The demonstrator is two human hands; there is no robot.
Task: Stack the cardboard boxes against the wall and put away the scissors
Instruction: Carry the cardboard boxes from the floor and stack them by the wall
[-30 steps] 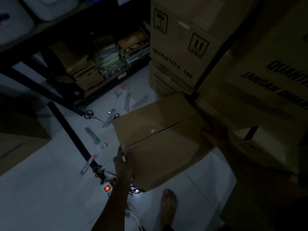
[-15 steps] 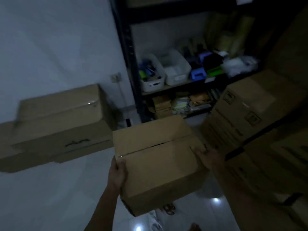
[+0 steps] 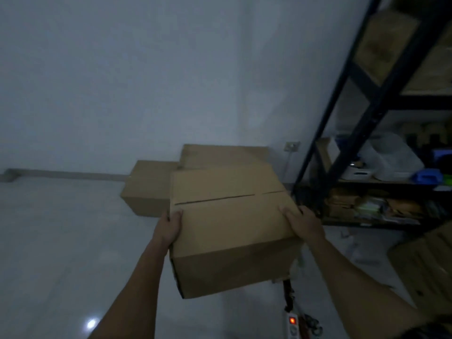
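I hold a closed brown cardboard box [image 3: 230,223] in front of me, above the floor. My left hand [image 3: 168,226] grips its left edge and my right hand [image 3: 303,222] grips its right edge. Behind it, against the white wall [image 3: 171,69], stand two more cardboard boxes: a taller one [image 3: 225,155] partly hidden by the held box, and a lower one [image 3: 149,187] to its left. A dark tangle that may be scissors [image 3: 311,326] lies on the floor at the bottom right, too dim to tell.
A black metal shelf rack [image 3: 362,94] with bins and paper goods fills the right side. More cardboard boxes [image 3: 425,265] sit at the lower right. A power strip [image 3: 292,324] with a red light lies on the tiled floor. A wall socket [image 3: 292,146] sits beside the rack.
My view has swung left from the stacked boxes and shelf toward the white wall. The held box has come along in both hands, now close in front of the boxes at the wall.
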